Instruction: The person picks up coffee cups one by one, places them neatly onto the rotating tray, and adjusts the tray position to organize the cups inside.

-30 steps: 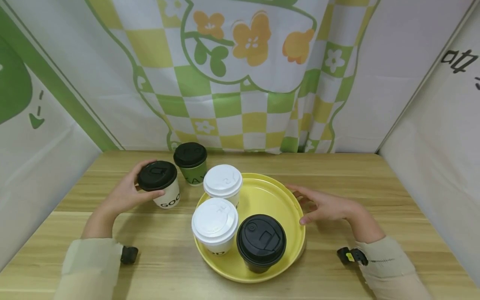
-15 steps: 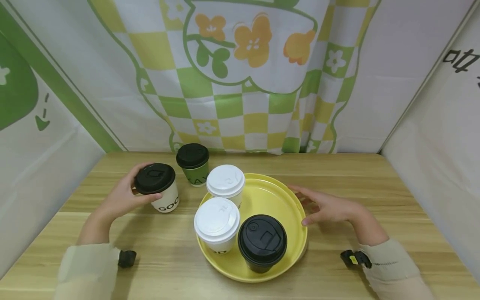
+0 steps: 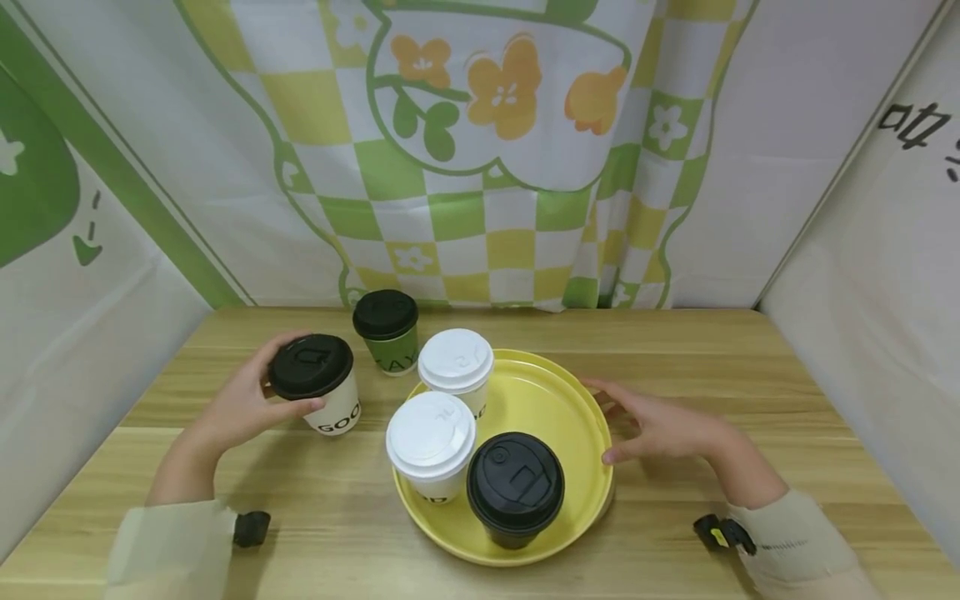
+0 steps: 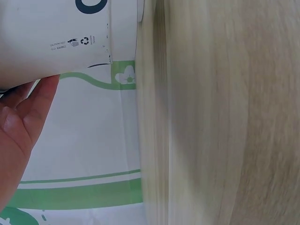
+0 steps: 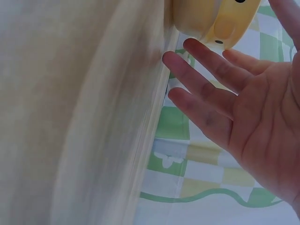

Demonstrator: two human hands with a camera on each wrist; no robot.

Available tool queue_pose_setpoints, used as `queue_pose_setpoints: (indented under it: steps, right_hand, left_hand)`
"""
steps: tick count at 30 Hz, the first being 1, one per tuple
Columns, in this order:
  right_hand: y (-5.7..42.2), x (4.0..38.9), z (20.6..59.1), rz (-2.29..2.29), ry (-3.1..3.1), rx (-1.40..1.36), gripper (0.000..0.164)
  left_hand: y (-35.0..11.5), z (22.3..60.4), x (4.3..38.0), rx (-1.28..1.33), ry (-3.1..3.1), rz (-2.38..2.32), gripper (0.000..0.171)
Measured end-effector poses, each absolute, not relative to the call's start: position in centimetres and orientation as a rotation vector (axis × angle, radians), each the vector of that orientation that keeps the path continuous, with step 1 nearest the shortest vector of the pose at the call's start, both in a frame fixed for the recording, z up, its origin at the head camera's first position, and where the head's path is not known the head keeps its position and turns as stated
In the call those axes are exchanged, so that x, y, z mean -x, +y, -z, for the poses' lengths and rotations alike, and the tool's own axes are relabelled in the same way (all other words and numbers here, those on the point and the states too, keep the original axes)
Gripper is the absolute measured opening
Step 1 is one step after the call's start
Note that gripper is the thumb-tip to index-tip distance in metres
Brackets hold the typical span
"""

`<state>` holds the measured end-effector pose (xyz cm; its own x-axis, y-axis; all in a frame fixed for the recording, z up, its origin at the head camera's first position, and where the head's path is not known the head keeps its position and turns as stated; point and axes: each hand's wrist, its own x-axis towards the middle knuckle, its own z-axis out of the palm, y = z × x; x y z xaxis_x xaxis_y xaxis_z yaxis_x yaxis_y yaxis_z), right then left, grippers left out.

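In the head view my left hand (image 3: pixel 243 400) grips a white paper cup (image 3: pixel 336 408) with a black lid, thumb across its near side. The left wrist view shows fingers behind this cup (image 4: pixel 61 37). My right hand (image 3: pixel 667 425) lies at the right rim of a round yellow tray (image 3: pixel 555 383), fingertips right at the edge. Its fingers look extended and spread in the right wrist view, beside the tray's underside (image 5: pixel 225 23). The tray bears two white-lidded cups, one behind (image 3: pixel 456 358) and one in front (image 3: pixel 431 437), plus a black cup (image 3: pixel 515 483).
A green cup (image 3: pixel 393 346) with a black lid stands behind the tray's left side. All of it is on a wooden table (image 3: pixel 712 350). A checkered cloth backdrop (image 3: pixel 480 225) closes off the back, with white fabric walls at both sides.
My left hand and its cup have shifted slightly left and nearer. The tray has turned a little clockwise with its cups, and my right hand has moved slightly nearer along with the rim.
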<state>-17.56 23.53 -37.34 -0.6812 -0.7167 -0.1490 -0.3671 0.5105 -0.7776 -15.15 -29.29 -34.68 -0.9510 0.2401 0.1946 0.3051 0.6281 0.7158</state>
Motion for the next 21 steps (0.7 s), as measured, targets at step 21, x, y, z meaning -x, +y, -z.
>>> queue_pose_setpoints:
  steps: [21]
  right_hand:
    - [23.0,14.3,36.6,0.835,2.620,0.972,0.102]
  left_hand:
    - [-28.6,34.5,14.9,0.538,-2.746,1.249,0.087]
